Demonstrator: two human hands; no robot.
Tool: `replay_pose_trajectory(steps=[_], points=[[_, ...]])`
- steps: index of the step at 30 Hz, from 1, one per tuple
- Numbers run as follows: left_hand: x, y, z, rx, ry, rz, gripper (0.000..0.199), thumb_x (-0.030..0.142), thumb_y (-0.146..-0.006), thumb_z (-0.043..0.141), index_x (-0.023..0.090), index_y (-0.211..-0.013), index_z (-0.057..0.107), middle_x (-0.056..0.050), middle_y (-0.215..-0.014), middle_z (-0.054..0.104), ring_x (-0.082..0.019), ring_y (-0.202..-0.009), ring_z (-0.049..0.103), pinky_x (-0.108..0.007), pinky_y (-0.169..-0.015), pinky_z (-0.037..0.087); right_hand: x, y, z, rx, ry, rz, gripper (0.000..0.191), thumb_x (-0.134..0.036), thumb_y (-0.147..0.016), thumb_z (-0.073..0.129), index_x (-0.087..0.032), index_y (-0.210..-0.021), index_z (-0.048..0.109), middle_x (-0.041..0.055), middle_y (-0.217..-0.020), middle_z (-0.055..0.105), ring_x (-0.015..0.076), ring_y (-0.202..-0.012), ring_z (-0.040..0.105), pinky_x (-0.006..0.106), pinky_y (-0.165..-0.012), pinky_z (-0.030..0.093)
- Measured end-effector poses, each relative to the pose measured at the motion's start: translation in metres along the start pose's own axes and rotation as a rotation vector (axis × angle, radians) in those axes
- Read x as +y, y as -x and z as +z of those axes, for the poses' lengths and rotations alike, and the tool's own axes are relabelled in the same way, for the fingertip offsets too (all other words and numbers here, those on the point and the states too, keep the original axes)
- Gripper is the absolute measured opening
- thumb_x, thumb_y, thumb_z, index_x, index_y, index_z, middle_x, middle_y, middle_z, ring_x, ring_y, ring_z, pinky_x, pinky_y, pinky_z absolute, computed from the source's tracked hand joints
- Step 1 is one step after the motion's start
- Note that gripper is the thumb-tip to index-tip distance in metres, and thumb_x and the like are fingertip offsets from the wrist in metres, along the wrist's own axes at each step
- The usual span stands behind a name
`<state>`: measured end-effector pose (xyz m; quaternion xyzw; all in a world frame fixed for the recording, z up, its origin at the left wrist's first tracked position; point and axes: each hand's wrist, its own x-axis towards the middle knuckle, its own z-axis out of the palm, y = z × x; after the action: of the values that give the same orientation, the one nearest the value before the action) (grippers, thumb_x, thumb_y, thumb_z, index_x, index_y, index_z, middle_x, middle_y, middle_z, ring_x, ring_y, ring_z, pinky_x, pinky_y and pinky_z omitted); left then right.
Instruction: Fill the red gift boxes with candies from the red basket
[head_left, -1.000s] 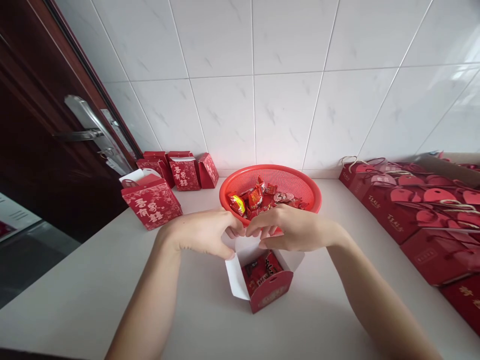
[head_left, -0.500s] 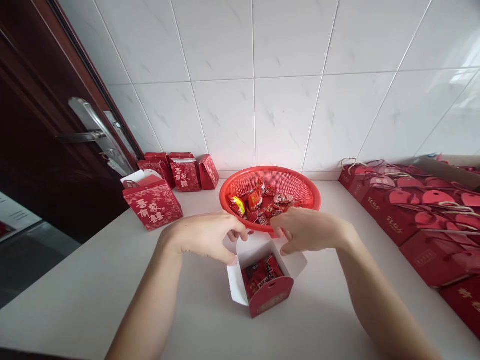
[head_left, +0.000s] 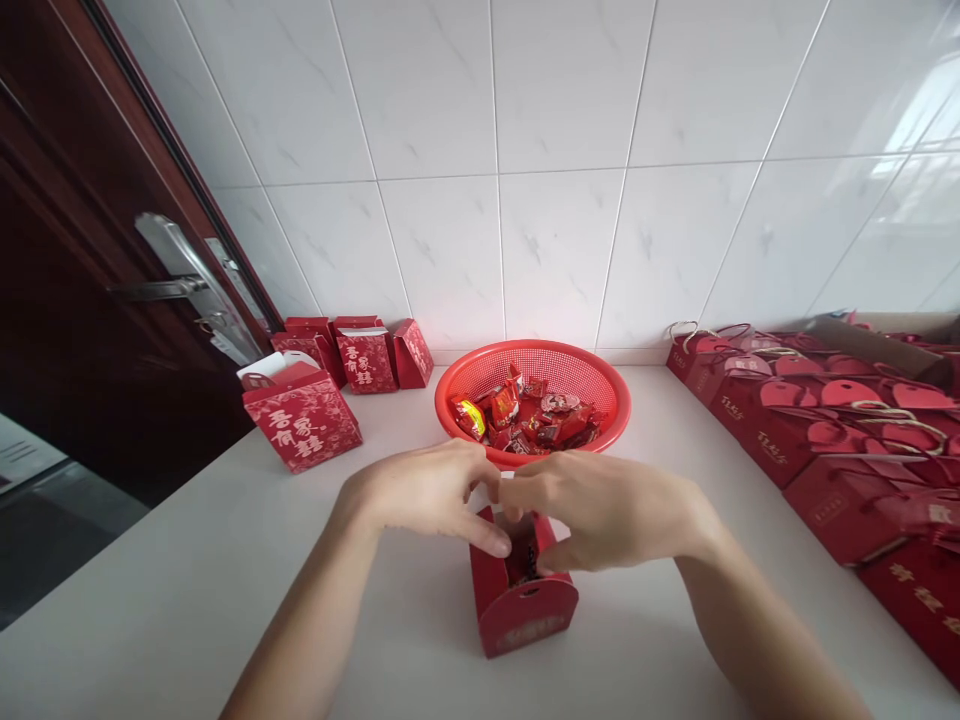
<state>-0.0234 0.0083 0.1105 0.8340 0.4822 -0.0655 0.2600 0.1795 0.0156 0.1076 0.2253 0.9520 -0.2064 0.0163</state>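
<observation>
A small red gift box [head_left: 527,620] stands upright on the white counter before me, its side flaps raised. Through its partly covered top I glimpse dark-wrapped sweets. My left hand [head_left: 450,500] curls over the box's left side and far edge, thumb along the left flap. Across from it, my right hand [head_left: 592,505] grips the right side, thumb over the opening. The fingers of both hands meet at the far end and hide much of the flaps. Just beyond my hands sits a red plastic colander [head_left: 615,400] with wrapped sweets [head_left: 506,405] in it.
Several closed red boxes [head_left: 367,360] stand at the back left, and another red box [head_left: 304,415] with its top up is nearer. Many red boxes with cord handles [head_left: 787,440] line the right side. A tiled wall [head_left: 562,240] is behind, a dark door [head_left: 90,300] left.
Both hands have come closer together over the box. Its side flaps, spread outward before, are now lifted upright, partly covering the sweets.
</observation>
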Motion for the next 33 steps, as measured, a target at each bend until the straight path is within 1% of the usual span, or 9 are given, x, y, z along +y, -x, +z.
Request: replay_pose_trajectory(steps=[4,10,14,19,22,25,28,30,33], points=[[0.01,-0.005,0.011,0.001,0.034,-0.016,0.008,0.031,-0.072,0.065,0.023,-0.072,0.067,0.002,-0.069,0.063,-0.018,-0.066,0.057,-0.027,-0.056,0.035,-0.004,-0.009,0.012,-0.007,-0.006,-0.066,0.024,-0.021,-0.076,0.077,-0.016,-0.099,0.07,0.0049,-0.092,0.068,0.0147,-0.07,0.057,0.024,-0.051,0.033],[0.007,-0.005,0.019,0.071,0.002,-0.11,0.024,0.035,-0.065,0.074,0.025,-0.086,0.066,-0.003,-0.1,0.065,-0.025,-0.092,0.062,-0.028,-0.064,0.044,0.006,0.003,0.027,0.045,-0.165,-0.093,0.022,-0.029,-0.087,0.071,-0.016,-0.104,0.071,0.0057,-0.095,0.071,0.0155,-0.076,0.063,0.025,-0.063,0.043],[0.01,-0.005,0.022,0.07,-0.059,-0.102,0.025,0.032,-0.067,0.071,0.024,-0.089,0.061,-0.004,-0.105,0.062,-0.026,-0.094,0.061,-0.03,-0.067,0.044,0.013,0.026,0.035,0.118,-0.278,-0.075,0.029,-0.04,-0.084,0.073,-0.017,-0.1,0.071,0.0053,-0.094,0.07,0.0161,-0.078,0.063,0.026,-0.067,0.048],[0.027,-0.007,0.025,0.082,-0.079,0.059,0.044,0.02,-0.071,0.066,0.027,-0.114,0.059,-0.005,-0.112,0.062,-0.026,-0.103,0.061,-0.029,-0.072,0.045,0.026,0.045,0.059,0.363,-0.434,0.017,0.016,-0.024,-0.083,0.072,-0.018,-0.097,0.068,0.0048,-0.099,0.07,0.0165,-0.09,0.065,0.031,-0.084,0.054],[0.033,-0.008,0.025,0.08,-0.033,0.157,0.048,0.025,-0.079,0.064,0.028,-0.126,0.055,-0.004,-0.113,0.065,-0.025,-0.102,0.063,-0.029,-0.074,0.045,0.033,0.048,0.075,0.552,-0.441,0.101,0.019,-0.021,-0.08,0.074,-0.02,-0.097,0.067,0.0057,-0.107,0.068,0.0168,-0.093,0.064,0.035,-0.088,0.055],[0.033,-0.008,0.023,0.024,0.006,0.184,0.026,0.035,-0.09,0.053,0.023,-0.11,0.063,-0.004,-0.097,0.07,-0.022,-0.085,0.066,-0.029,-0.068,0.045,0.037,0.046,0.087,0.663,-0.416,0.12,0.025,-0.022,-0.079,0.075,-0.021,-0.102,0.065,0.0075,-0.112,0.068,0.0186,-0.095,0.063,0.038,-0.088,0.055],[0.03,-0.007,0.023,-0.033,-0.023,0.196,0.023,0.037,-0.09,0.053,0.02,-0.091,0.068,-0.005,-0.09,0.067,-0.021,-0.083,0.065,-0.029,-0.067,0.043,0.04,0.041,0.097,0.736,-0.427,0.082,0.026,-0.023,-0.082,0.072,-0.022,-0.107,0.064,0.0085,-0.114,0.068,0.02,-0.099,0.062,0.04,-0.089,0.054],[0.028,-0.006,0.024,-0.042,-0.063,0.168,0.021,0.039,-0.085,0.061,0.022,-0.094,0.071,-0.005,-0.095,0.064,-0.023,-0.091,0.063,-0.029,-0.071,0.043,0.042,0.036,0.102,0.769,-0.446,0.054,0.022,-0.026,-0.085,0.069,-0.022,-0.107,0.064,0.0094,-0.117,0.067,0.0211,-0.104,0.062,0.041,-0.092,0.053],[0.028,-0.004,0.026,-0.063,-0.072,0.083,0.034,0.043,-0.075,0.071,0.027,-0.105,0.07,-0.004,-0.1,0.058,-0.025,-0.096,0.061,-0.029,-0.07,0.042,0.042,0.032,0.111,0.771,-0.481,0.004,0.018,-0.029,-0.091,0.064,-0.022,-0.107,0.064,0.0106,-0.121,0.064,0.022,-0.112,0.062,0.039,-0.098,0.05]])
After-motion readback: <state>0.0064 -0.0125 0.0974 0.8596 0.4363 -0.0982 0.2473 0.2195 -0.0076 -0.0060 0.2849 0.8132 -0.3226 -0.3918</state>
